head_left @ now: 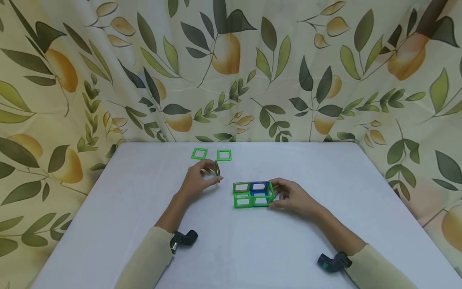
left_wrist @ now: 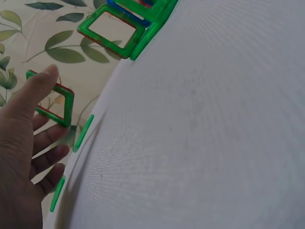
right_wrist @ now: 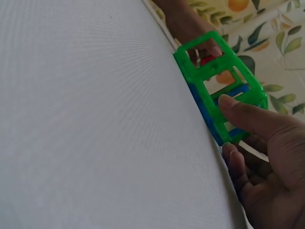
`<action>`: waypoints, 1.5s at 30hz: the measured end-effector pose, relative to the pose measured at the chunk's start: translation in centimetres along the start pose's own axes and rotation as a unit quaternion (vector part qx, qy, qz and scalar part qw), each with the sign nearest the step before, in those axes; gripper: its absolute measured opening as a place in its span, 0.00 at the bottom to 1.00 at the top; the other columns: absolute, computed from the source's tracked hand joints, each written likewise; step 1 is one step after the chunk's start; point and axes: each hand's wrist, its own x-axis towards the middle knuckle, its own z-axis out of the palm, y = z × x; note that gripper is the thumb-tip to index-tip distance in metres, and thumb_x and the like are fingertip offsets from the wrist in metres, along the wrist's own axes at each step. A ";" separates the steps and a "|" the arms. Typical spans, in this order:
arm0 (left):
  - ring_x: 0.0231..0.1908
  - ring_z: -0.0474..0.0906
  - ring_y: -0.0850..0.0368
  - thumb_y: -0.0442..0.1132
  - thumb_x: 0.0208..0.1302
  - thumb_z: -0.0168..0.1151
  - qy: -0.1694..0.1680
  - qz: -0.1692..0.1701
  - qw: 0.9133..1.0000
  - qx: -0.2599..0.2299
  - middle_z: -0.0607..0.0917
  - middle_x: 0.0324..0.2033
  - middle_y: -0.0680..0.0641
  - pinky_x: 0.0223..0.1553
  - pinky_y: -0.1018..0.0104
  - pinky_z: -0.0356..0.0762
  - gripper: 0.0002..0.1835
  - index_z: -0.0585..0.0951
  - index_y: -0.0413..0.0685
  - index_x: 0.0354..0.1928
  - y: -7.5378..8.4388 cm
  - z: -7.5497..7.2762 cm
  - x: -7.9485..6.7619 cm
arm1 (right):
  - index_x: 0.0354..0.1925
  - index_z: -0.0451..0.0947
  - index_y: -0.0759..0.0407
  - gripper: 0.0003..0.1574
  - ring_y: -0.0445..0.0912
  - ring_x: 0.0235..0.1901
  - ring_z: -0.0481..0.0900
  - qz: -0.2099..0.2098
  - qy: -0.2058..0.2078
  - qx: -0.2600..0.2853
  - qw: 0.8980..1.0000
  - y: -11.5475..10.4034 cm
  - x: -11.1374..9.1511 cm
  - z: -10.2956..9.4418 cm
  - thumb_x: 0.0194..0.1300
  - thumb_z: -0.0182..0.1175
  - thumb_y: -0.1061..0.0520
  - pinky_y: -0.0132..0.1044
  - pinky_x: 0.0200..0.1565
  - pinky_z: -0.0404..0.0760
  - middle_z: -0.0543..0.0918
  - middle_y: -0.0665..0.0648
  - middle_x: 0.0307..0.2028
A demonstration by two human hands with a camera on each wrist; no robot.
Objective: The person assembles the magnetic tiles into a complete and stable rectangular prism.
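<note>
My left hand [head_left: 193, 182] pinches a green square magnetic tile [head_left: 217, 169] between thumb and fingers. The tile is an open frame, held edge-on in the head view; in the left wrist view the thumb crosses one side of it. To the right, a box-like block of joined green and blue magnetic tiles [head_left: 243, 206] sits on the white table. My right hand [head_left: 296, 198] grips this block at its right end, with the thumb on its near green face in the right wrist view. Red shows on part of the block's far side.
Two more green tiles lie flat near the table's back edge, a slanted one [head_left: 198, 158] and a square one [head_left: 224, 159]. A curtain [head_left: 245, 100] printed with fruit and leaves hangs behind the white table [head_left: 223, 249]. Each wrist wears a black camera [head_left: 185, 238].
</note>
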 end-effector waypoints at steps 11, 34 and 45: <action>0.52 0.82 0.52 0.41 0.55 0.84 -0.056 -0.006 0.998 -0.006 0.87 0.51 0.51 0.56 0.51 0.79 0.30 0.82 0.47 0.59 0.7 -0.2 0.2 | 0.66 0.75 0.64 0.40 0.52 0.37 0.77 0.016 0.034 -0.021 0.999 -0.8 0.8 0.3 0.58 0.80 0.59 0.34 0.36 0.77 0.82 0.57 0.40; 0.53 0.82 0.52 0.40 0.54 0.85 -0.127 -0.002 0.991 -0.033 0.88 0.53 0.51 0.57 0.53 0.79 0.31 0.83 0.46 0.59 1.9 0.3 0.2 | 0.69 0.72 0.64 0.43 0.52 0.37 0.77 0.045 0.041 -0.040 0.997 -1.4 2.1 0.5 0.60 0.79 0.57 0.35 0.36 0.77 0.81 0.58 0.44; 0.52 0.81 0.54 0.41 0.54 0.85 -0.140 -0.010 0.990 -0.021 0.88 0.51 0.53 0.57 0.55 0.79 0.29 0.83 0.49 0.57 2.1 0.8 0.0 | 0.69 0.72 0.64 0.43 0.51 0.37 0.77 0.045 0.047 -0.029 0.997 -1.4 2.2 1.0 0.60 0.79 0.58 0.34 0.36 0.77 0.82 0.59 0.46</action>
